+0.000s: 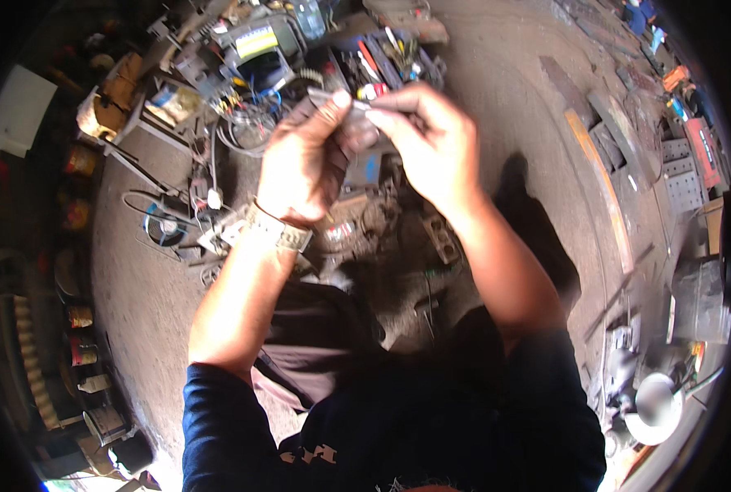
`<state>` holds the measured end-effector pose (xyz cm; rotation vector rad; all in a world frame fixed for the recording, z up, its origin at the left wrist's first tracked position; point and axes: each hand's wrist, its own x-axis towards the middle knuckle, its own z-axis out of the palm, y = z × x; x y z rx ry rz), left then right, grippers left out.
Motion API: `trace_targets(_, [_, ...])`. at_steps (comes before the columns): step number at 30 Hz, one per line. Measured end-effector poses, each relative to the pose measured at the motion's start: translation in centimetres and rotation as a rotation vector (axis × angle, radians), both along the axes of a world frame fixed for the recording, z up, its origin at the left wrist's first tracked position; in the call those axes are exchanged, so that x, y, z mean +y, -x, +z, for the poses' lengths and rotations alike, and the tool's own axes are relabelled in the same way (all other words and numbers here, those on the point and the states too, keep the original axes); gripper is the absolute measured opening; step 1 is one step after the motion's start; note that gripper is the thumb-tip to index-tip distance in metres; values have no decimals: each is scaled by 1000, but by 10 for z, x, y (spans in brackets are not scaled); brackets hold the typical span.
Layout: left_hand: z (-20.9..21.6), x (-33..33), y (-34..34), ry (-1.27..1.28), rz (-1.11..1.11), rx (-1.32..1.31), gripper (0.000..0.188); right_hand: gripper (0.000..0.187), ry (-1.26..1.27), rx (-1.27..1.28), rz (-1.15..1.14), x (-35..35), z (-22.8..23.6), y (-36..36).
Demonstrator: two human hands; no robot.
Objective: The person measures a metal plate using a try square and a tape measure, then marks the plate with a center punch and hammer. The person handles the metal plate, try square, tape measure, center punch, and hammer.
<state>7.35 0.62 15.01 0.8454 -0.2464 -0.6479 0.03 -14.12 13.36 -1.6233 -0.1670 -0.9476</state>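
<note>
Left hand (296, 168) and right hand (435, 152) are both gripping one thin grey piece (359, 107), and I am seeing it lying out beyond the wrists, caught between the two sets of fingers. On the left, the thumb is pressing over the piece; on the right, thumb and forefinger appear to be pinching its other end. Blur is hiding the exact contact, so I am not making out its full shape.

What I am weighing most is its long axis: it is running roughly left to right across the gap, the left end sitting slightly farther off and the right end slightly nearer. From the left grip it is reaching rightward, straight into the right fingers. Neither hand is standing clearly nearer, since both seem to be touching it.

Far beyond the fingers, a tool tray (338, 72) is sitting crowded with small handled things, and a clear bottle (309, 20) is standing farther off still. A loop of cable (241, 135) is lying on the left, just beside the left hand in my view. Well apart on the right, a long wooden strip (600, 190) is stretching along the ground.
</note>
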Motion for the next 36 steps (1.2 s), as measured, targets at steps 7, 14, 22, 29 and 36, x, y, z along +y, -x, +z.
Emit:
trace_targets(7, [-33,25,22,-35,96,-147,15,10,-343,172,469,-1,-51,15])
trace_targets(14, [-62,96,-38,71,58,-155,19,33,805,1617,609,-38,-302,120])
trace_targets(22, [-69,149,-86,59,154,-138,33,49,733,1873,883,-8,-498,233])
trace_targets(29, [-72,127,-88,-111,419,-382,23,64,804,2001,438,26,-516,240])
trace_targets(36, [-76,136,-94,-110,366,-430,27,64,431,2149,267,12,-519,218])
